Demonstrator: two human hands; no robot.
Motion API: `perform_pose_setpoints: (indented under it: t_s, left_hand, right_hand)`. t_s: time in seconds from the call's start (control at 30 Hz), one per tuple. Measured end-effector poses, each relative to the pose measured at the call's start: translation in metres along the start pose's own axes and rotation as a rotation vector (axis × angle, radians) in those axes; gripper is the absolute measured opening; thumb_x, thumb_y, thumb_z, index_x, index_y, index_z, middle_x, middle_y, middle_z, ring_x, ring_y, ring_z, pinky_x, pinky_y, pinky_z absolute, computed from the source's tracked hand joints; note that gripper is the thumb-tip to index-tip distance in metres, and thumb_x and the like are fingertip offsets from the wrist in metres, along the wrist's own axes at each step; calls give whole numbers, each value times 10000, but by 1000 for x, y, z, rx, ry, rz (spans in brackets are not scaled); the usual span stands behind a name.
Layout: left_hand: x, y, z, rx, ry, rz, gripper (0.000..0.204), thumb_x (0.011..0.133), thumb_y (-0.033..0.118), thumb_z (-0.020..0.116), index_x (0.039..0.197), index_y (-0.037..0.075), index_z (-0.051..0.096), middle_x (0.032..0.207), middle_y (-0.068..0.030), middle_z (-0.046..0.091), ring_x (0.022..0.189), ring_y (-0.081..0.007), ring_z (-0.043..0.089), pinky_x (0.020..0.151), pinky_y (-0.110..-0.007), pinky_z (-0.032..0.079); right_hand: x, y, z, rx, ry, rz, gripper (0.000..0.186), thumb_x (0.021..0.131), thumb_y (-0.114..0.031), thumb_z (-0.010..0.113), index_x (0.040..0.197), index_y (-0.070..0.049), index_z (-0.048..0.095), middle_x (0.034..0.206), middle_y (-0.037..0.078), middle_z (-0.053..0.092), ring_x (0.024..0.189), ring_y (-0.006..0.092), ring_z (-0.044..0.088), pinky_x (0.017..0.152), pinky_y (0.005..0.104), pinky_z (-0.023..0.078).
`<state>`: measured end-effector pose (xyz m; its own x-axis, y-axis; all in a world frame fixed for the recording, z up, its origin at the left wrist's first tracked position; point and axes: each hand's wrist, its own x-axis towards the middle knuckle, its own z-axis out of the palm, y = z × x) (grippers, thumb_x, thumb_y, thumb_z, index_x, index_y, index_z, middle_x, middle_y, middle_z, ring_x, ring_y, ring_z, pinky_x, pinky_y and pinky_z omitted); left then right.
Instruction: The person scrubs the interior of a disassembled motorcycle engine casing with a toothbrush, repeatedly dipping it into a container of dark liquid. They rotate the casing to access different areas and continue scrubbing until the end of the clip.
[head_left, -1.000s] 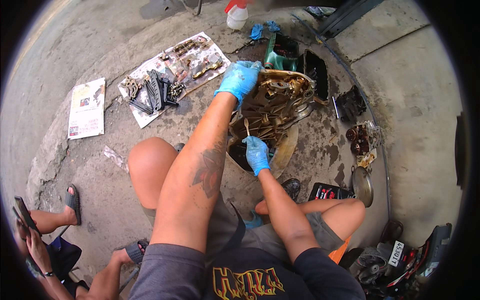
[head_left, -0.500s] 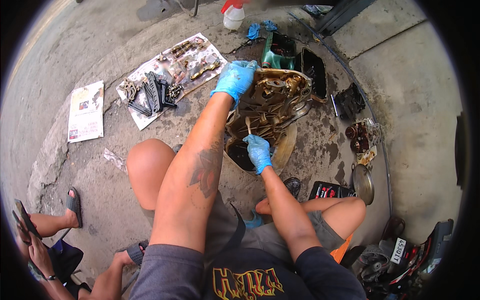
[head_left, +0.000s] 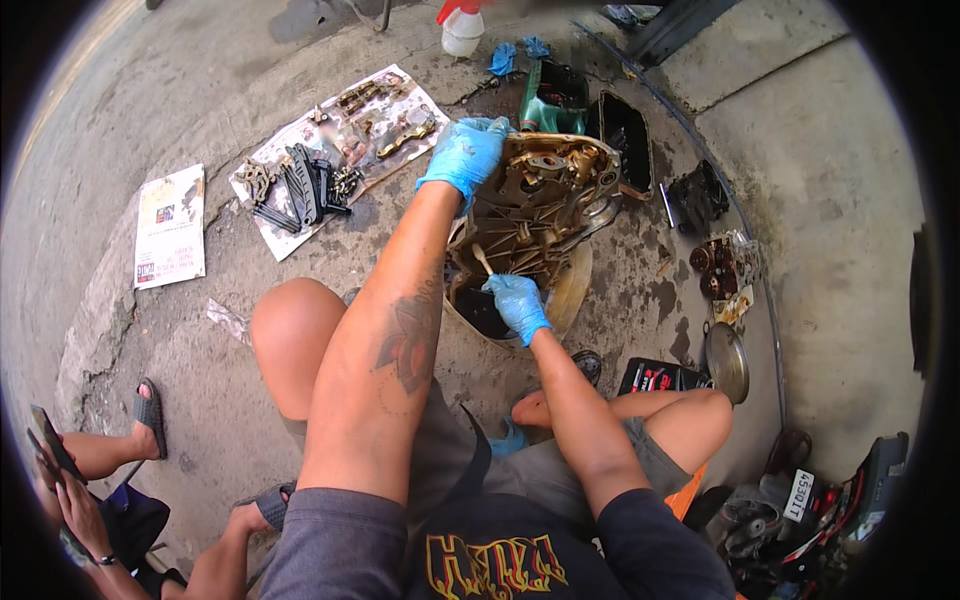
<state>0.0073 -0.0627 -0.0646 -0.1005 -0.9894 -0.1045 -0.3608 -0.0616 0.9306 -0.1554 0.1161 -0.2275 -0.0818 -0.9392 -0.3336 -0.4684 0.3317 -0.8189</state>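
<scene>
My left hand (head_left: 465,157), in a blue glove, is closed on the upper left rim of an oily cast metal housing (head_left: 535,215), which is tilted up over an oily pan (head_left: 570,295) and has ribs and ports inside. My right hand (head_left: 515,303), also gloved, grips a light slender brush-like tool (head_left: 482,259) against the lower ribbed interior; its tip is too small to make out. Behind the housing stand a green cut container (head_left: 540,110) and a dark oily pan (head_left: 625,145).
Parts lie on paper (head_left: 280,135) at upper left, beside another sheet (head_left: 170,225). A spray bottle (head_left: 461,32), dark parts (head_left: 700,200), a round metal dish (head_left: 728,362), a black case (head_left: 650,378) and a motorbike (head_left: 830,510) surround me. Another person's hand (head_left: 80,515) holds a phone at lower left.
My left hand and the housing have shifted slightly left. The tool in my right hand has tilted, its upper end moving left.
</scene>
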Motion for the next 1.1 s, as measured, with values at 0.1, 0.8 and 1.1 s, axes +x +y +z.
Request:
perform_pose_setpoints:
  t_s: [0.1,0.8,1.1]
  left_hand:
    - [-5,6,-5,47,-8,-7,423,943,407,520,993,37,718,990,-224,687,935,-389,653,845,-428,496]
    - [-8,13,-4,33,-10,6,429,955,393,508,1010,18,708,1013,-237,679,969,-397,644,865,-424,491]
    - [-3,-3,-3,69,33,37,437,953,408,504,1013,28,711,1007,-230,683,959,-393,648,857,-423,495]
  right_hand:
    - [-2,-7,-21,-126,-138,244,219,923,-212,590,929,-45,732,760,162,679,754,275,666,667,391,507]
    - [-16,-23,-22,-43,218,-318,220,940,-202,581,909,-18,698,757,130,665,693,243,630,651,348,490]
    - [-8,-122,-16,633,-171,410,298,976,-216,480,877,23,629,598,31,547,485,174,509,452,291,408]
